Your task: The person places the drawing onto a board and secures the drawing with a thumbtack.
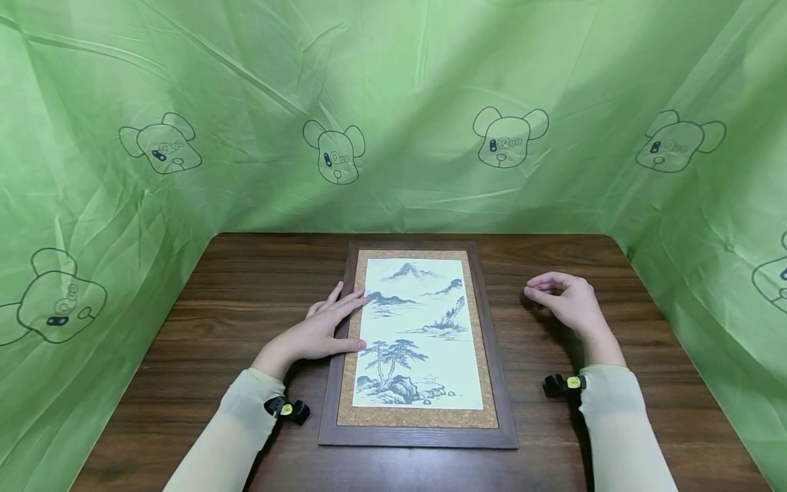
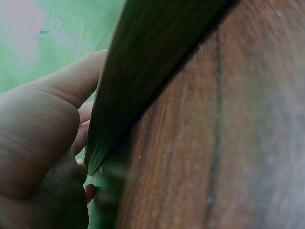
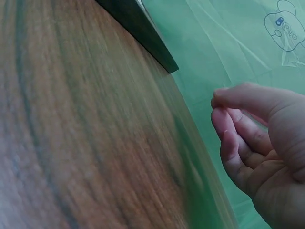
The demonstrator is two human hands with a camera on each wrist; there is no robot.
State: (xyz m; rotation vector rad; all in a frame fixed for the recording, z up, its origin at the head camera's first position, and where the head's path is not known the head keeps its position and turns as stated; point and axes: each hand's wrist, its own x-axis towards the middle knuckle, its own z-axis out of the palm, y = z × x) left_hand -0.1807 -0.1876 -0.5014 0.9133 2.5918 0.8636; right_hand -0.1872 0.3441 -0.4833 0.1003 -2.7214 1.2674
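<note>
Framed landscape print [image 1: 420,342] flat at table [image 1: 246,287] centre, left hand [image 1: 320,331] resting on its left edge with fingers straight and slightly spread, likely steadying it; right hand [image 1: 568,301] hovering well apart, fingers loosely curled, empty.

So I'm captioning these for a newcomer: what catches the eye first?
A framed ink landscape lies flat mid-table, with green bear-printed sheeting on three sides. The left hand rests on the frame's left edge; the right hand hovers loosely curled to its right, holding nothing.
</note>
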